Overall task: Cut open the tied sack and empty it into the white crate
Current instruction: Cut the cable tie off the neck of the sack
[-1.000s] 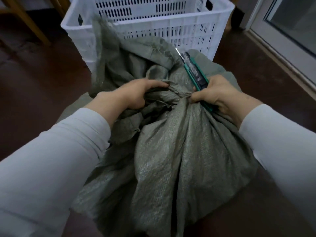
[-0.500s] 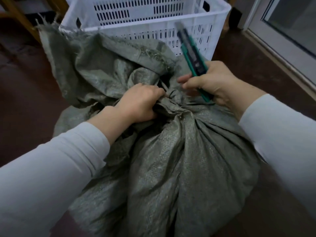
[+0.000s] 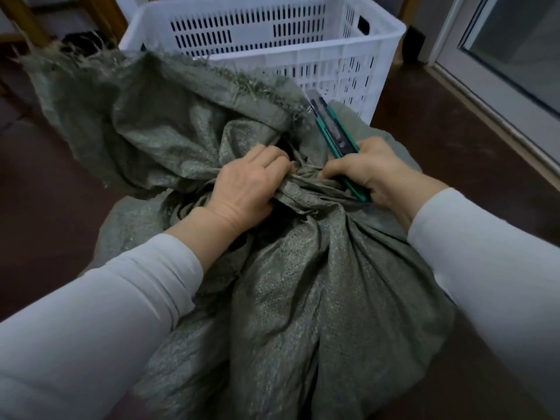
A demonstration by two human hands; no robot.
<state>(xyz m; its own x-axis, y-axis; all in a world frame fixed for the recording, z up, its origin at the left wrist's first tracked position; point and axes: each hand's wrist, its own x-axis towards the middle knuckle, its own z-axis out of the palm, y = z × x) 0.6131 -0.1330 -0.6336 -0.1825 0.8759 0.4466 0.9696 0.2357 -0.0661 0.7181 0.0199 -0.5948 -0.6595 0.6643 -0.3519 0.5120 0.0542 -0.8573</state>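
A grey-green woven sack (image 3: 303,292) stands full on the floor in front of me, gathered at its neck by a tie (image 3: 306,174). Its loose frayed top (image 3: 157,116) flops to the left. My left hand (image 3: 245,189) grips the bunched neck from the left. My right hand (image 3: 375,171) holds a green utility knife (image 3: 333,128), blade end pointing up and away, with its fingertips touching the tie. The white slotted crate (image 3: 333,65) stands just behind the sack, and what is inside it is hidden.
Dark red-brown floor (image 3: 45,192) lies on both sides. Wooden furniture legs (image 3: 27,22) stand at the back left. A door frame with a glass pane (image 3: 500,71) runs along the right.
The knife has dropped from in front of the crate down to the tie, and my right fingers now touch the knot. The sack's loose top has spread out wider to the left.
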